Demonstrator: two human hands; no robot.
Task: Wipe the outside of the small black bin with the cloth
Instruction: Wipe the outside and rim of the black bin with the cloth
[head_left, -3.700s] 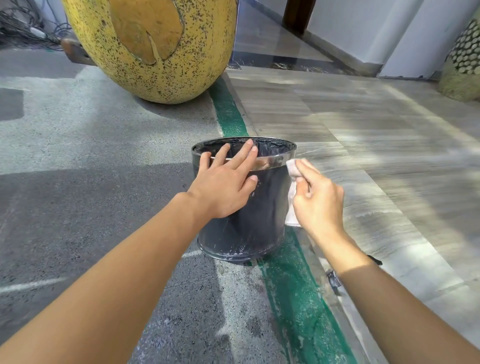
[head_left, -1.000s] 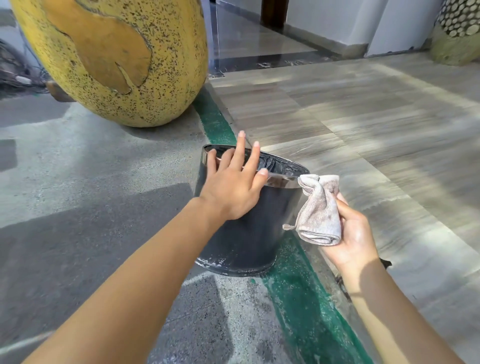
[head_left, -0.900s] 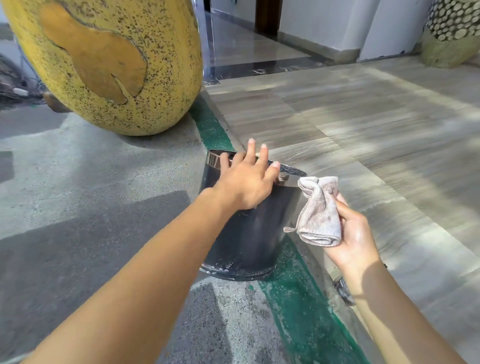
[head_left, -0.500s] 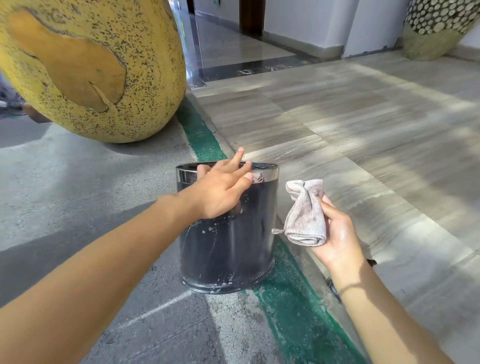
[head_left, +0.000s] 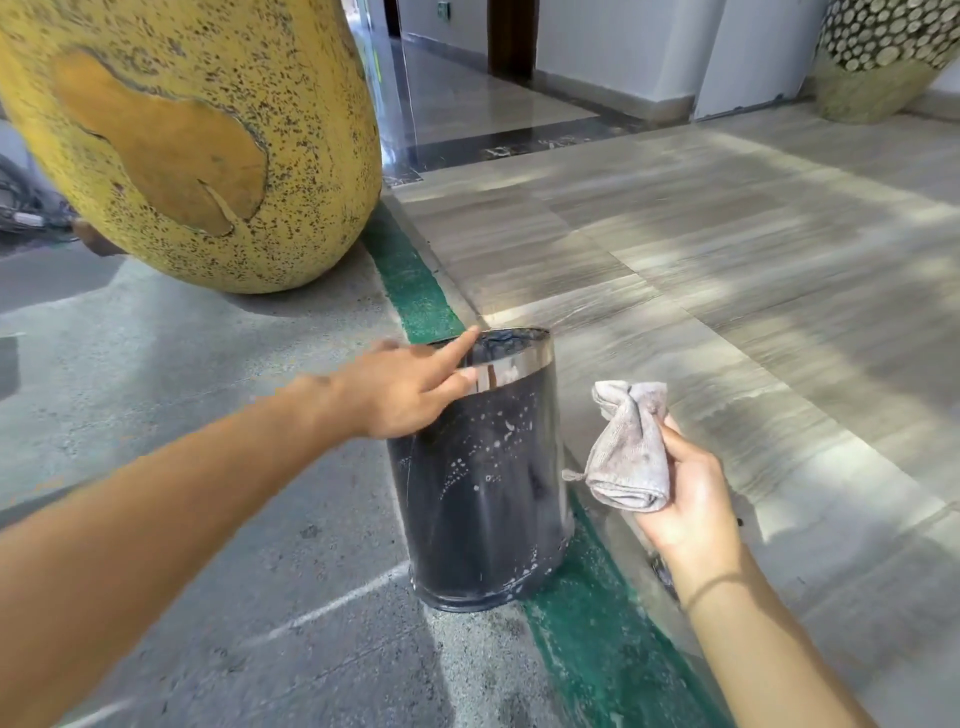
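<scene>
One hand (head_left: 402, 395) steadies bin (head_left: 483, 488); other (head_left: 685, 499) grips cloth (head_left: 628, 452).

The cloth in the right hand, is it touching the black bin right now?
Apart. The head view shows pale floor between the cloth and the black bin; the right hand holds it off the side.

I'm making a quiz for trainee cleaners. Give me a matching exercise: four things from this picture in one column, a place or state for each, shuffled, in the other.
Column one:
1. cloth
2. black bin
3. left hand
4. yellow speckled pot

Column two:
A. resting on the bin's shiny rim
B. far left, behind the bin
C. bunched in the right hand, off the bin
D. standing on the green strip, speckled white

Pairs: 1-C, 2-D, 3-A, 4-B
</scene>
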